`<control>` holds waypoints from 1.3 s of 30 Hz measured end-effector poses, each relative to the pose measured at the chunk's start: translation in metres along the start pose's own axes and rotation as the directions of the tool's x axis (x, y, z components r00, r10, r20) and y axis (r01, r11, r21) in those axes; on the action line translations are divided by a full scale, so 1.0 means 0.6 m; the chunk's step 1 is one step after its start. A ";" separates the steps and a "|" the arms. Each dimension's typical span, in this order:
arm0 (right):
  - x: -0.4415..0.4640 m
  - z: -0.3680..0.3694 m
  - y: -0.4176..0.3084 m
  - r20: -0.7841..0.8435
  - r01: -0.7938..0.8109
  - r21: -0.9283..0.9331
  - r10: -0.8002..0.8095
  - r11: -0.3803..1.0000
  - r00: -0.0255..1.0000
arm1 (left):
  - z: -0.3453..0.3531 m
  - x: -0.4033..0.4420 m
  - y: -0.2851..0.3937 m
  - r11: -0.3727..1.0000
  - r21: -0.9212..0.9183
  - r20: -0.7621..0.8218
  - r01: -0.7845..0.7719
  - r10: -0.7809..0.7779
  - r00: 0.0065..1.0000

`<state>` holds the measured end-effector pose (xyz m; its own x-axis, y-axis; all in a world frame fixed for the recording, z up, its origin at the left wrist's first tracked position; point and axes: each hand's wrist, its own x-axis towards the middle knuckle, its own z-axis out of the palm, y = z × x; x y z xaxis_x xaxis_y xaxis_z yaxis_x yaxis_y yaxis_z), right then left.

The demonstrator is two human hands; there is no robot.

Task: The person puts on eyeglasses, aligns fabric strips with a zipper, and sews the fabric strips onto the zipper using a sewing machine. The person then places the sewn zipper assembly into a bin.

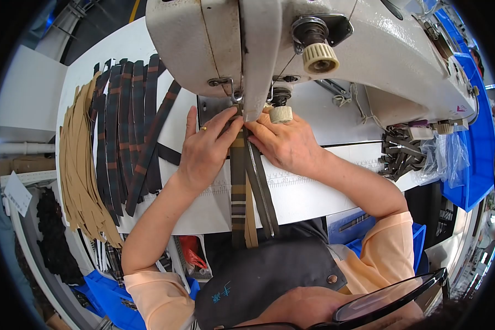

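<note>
My left hand (206, 146) lies at the needle area of the white sewing machine (198, 44), its fingertips pressed on the top of a striped olive-brown fabric strip (238, 192). My right hand (289, 140) is just across from it, thumb and fingers pinching the upper end of a dark zipper tape (263, 192). The zipper and the striped strip hang side by side over the table edge towards my lap, with a tan strip (250, 214) between them. The machine head partly hides the strips' upper ends and the fingertips.
Tan strips (77, 165) and dark plaid strips (121, 126) lie in a stack at the left. A pile of dark zippers (399, 154) and a clear plastic bag (445, 159) are at the right, near a blue tray (473, 187). Scissors (335, 91) lie behind the machine's needle area.
</note>
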<state>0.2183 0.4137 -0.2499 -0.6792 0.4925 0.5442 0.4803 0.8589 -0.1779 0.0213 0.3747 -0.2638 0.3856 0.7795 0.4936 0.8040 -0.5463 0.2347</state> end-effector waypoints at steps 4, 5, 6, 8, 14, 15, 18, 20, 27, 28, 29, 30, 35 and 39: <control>-0.001 0.003 0.005 0.003 0.012 0.033 -0.012 0.999 1.000 | -0.001 0.003 0.008 0.999 -0.023 -0.006 0.029 -0.029 1.000; 0.000 0.003 0.005 0.003 0.012 0.049 -0.012 0.999 1.000 | -0.004 0.004 0.009 0.999 -0.022 -0.002 0.032 -0.032 0.999; -0.002 0.001 0.007 0.014 -0.014 0.064 0.013 0.998 1.000 | -0.003 0.006 0.010 0.999 -0.016 0.004 0.036 -0.036 0.999; -0.001 -0.003 0.007 0.038 -0.064 0.089 0.061 0.994 0.997 | -0.002 0.004 0.011 0.999 0.001 0.008 0.037 -0.037 0.999; 0.002 -0.004 0.006 0.102 -0.048 0.015 0.046 0.999 0.994 | -0.003 -0.001 0.021 0.992 0.122 0.013 0.044 -0.046 0.999; 0.001 -0.005 0.006 0.097 -0.043 0.011 0.042 0.999 0.994 | -0.002 -0.001 0.020 0.992 0.122 0.015 0.041 -0.043 0.999; 0.007 -0.007 0.004 0.098 -0.033 -0.008 0.034 0.999 0.995 | -0.005 0.000 0.016 0.994 0.101 0.029 0.042 -0.045 0.999; 0.006 -0.009 0.006 0.106 -0.037 -0.019 0.039 0.999 0.994 | -0.002 0.001 0.016 0.995 0.088 0.032 0.042 -0.045 0.998; 0.010 -0.008 0.012 0.088 -0.032 -0.024 0.034 0.999 0.996 | 0.004 0.007 0.005 0.997 0.069 0.021 0.035 -0.037 0.999; 0.009 -0.007 0.013 0.085 -0.027 -0.021 0.029 0.999 0.996 | 0.003 0.007 0.007 0.997 0.072 0.023 0.036 -0.038 0.999; 0.009 -0.007 0.014 0.082 -0.022 -0.019 0.024 1.000 0.996 | 0.002 0.008 0.009 0.996 0.078 0.016 0.048 -0.049 0.999; 0.007 -0.004 0.017 0.087 -0.057 0.026 0.055 0.998 0.995 | -0.001 0.011 0.013 0.995 0.085 0.010 0.058 -0.059 0.998; 0.019 0.011 0.053 0.111 -0.195 0.171 0.178 0.966 0.978 | -0.001 0.010 0.016 0.994 0.081 0.005 0.070 -0.071 0.997; 0.030 0.011 0.056 0.086 -0.075 0.008 0.074 0.997 0.994 | -0.003 0.012 0.012 0.994 0.081 0.009 0.071 -0.072 0.997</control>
<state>0.2189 0.4523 -0.2516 -0.6872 0.5650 0.4567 0.5252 0.8207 -0.2250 0.0291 0.3757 -0.2570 0.3310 0.8193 0.4682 0.8634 -0.4632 0.2000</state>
